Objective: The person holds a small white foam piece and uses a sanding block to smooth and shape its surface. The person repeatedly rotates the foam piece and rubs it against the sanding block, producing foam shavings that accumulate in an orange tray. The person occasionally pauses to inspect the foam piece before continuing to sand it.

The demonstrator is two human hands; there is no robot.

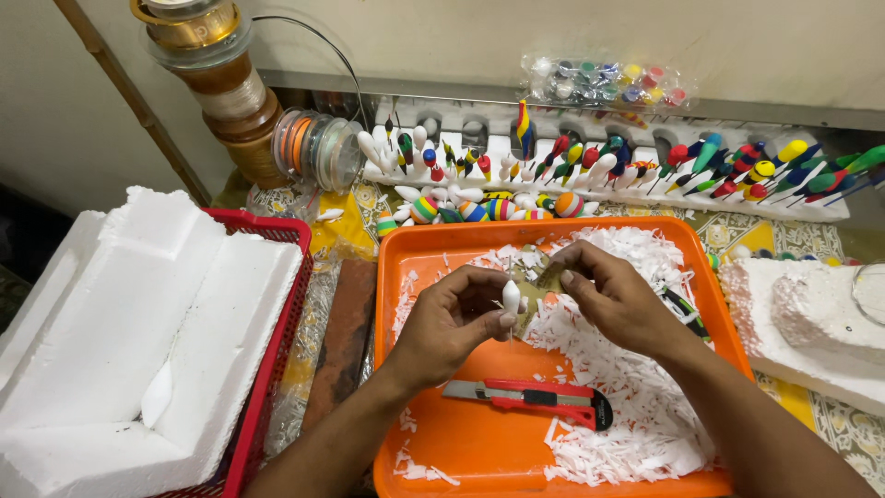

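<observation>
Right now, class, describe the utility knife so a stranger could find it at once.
Find the orange tray of white foam shavings. Near its front, below both hands, lies the utility knife. It is the only red-and-grey tool there, flat on bare orange.

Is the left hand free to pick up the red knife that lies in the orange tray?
Probably not at once. The left hand pinches a small white float, so its fingers are busy. The red knife lies just below it on the orange tray, with nothing on top of it or between them.
</observation>
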